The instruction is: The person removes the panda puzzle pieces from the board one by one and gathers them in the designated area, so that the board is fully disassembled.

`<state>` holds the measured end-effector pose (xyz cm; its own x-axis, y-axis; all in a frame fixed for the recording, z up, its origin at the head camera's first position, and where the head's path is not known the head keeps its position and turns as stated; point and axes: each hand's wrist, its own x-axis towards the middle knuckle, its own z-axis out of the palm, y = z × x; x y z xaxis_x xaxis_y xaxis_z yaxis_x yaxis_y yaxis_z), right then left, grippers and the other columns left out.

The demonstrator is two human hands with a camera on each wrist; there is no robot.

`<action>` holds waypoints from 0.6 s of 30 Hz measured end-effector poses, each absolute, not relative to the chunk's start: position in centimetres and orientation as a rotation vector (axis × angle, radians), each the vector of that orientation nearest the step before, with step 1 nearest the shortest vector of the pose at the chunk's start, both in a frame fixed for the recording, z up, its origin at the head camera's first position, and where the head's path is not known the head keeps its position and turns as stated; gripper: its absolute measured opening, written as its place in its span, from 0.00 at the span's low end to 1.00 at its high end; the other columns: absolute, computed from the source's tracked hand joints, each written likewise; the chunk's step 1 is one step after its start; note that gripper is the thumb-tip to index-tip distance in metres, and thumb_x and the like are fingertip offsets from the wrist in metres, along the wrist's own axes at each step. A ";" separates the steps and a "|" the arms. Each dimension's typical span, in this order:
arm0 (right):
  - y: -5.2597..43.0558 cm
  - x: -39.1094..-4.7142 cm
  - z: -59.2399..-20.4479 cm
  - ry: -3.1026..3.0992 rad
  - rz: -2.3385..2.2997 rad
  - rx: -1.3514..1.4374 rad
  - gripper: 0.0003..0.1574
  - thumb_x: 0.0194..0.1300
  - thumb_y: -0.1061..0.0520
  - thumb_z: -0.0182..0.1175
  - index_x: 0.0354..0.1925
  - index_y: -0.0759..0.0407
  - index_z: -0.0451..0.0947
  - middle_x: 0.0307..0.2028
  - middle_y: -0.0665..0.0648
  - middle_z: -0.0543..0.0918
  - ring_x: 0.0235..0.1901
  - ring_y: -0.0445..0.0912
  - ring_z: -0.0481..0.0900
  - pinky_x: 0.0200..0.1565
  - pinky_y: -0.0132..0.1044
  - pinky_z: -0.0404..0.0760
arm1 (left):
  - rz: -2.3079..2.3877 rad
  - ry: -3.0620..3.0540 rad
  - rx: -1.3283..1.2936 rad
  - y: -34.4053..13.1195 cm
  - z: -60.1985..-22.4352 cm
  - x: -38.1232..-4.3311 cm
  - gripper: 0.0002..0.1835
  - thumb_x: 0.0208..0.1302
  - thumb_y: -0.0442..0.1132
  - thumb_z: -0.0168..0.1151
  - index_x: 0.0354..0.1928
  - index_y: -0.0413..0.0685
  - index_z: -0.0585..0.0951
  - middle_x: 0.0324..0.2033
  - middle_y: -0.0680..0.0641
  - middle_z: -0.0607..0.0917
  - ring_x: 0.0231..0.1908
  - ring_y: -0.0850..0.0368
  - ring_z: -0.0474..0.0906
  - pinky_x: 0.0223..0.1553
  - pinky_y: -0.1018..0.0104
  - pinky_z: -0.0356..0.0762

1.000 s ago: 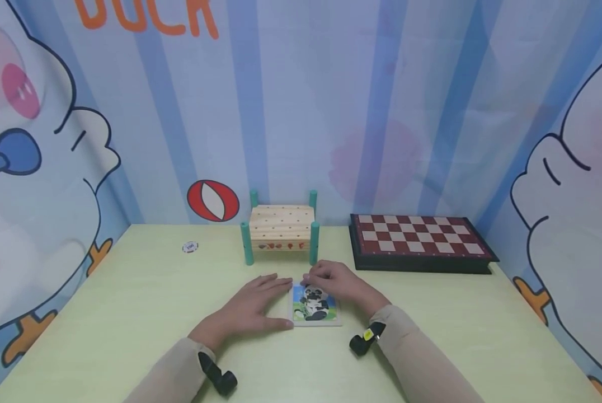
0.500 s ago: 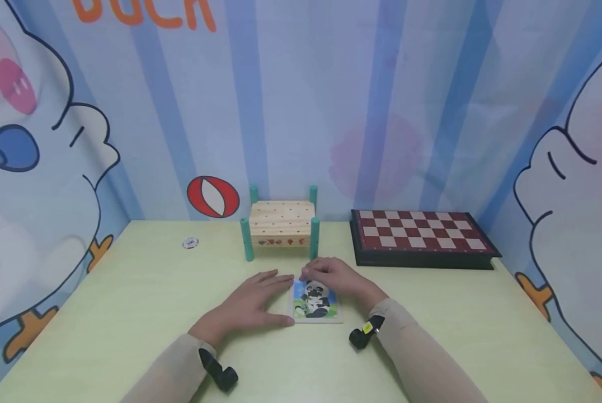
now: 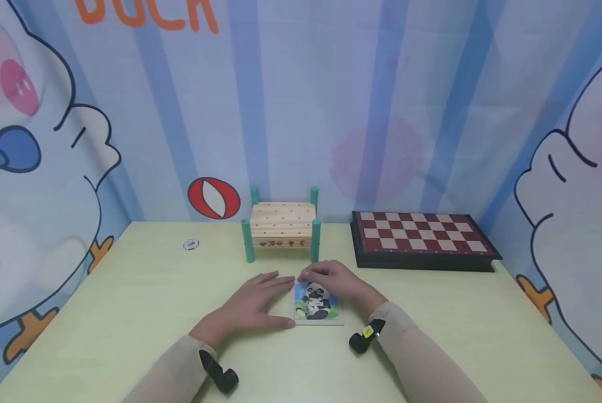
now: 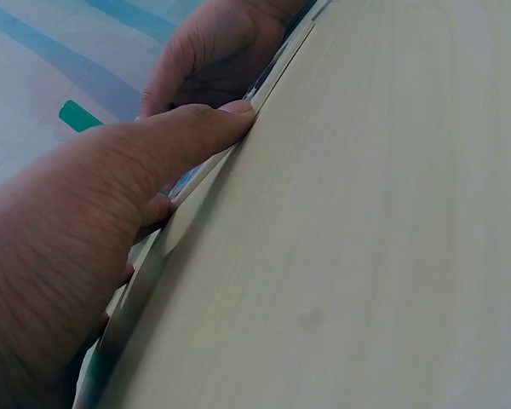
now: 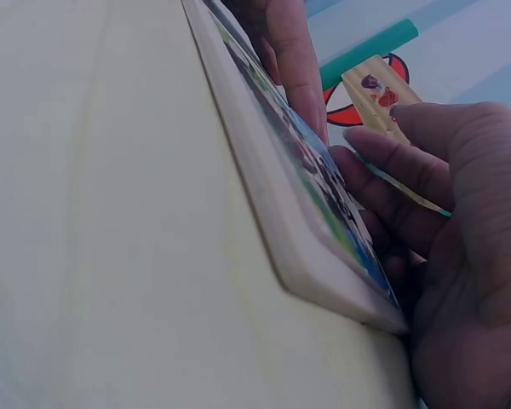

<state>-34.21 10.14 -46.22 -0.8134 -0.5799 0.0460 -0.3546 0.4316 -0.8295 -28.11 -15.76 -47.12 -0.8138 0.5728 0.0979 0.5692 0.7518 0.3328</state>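
A flat panda picture puzzle (image 3: 317, 307) with a pale frame lies on the table. Along its left edge lies my left hand (image 3: 245, 305), thumb at the near corner and straight fingers at the far one. My right hand (image 3: 345, 284) covers the puzzle's far side, its fingers bent and the tips at the far left corner. In the right wrist view those fingers (image 5: 400, 162) touch the picture face, with a gap between thumb and index finger. Whether they pinch a loose piece is hidden. The left wrist view shows my left thumb (image 4: 213, 128) on the frame's edge.
Behind the puzzle stands a small wooden toy bed (image 3: 283, 217) with green posts. A folded chessboard box (image 3: 422, 235) sits at the back right. A poker chip (image 3: 191, 244) lies at the back left. A printed cloth (image 3: 301, 112) hangs behind the table.
My right fingertips have slid slightly left along the puzzle's far edge. My left hand stays in place at the left edge. The head view has shifted a little.
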 end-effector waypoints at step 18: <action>10.3 -34.5 -46.8 2.436 -1.300 -0.844 0.11 0.67 0.46 0.67 0.45 0.46 0.87 0.41 0.45 0.85 0.45 0.44 0.78 0.53 0.43 0.77 | 0.557 2.916 0.973 -15.7 -46.9 -27.9 0.50 0.57 0.79 0.54 0.77 0.62 0.64 0.74 0.62 0.63 0.77 0.49 0.50 0.75 0.43 0.48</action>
<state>-34.46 10.32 -46.76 -0.7998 -0.5985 0.0465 -0.3716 0.4328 -0.8213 -27.94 -15.73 -46.87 -0.8057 0.5847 0.0947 0.5785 0.7423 0.3380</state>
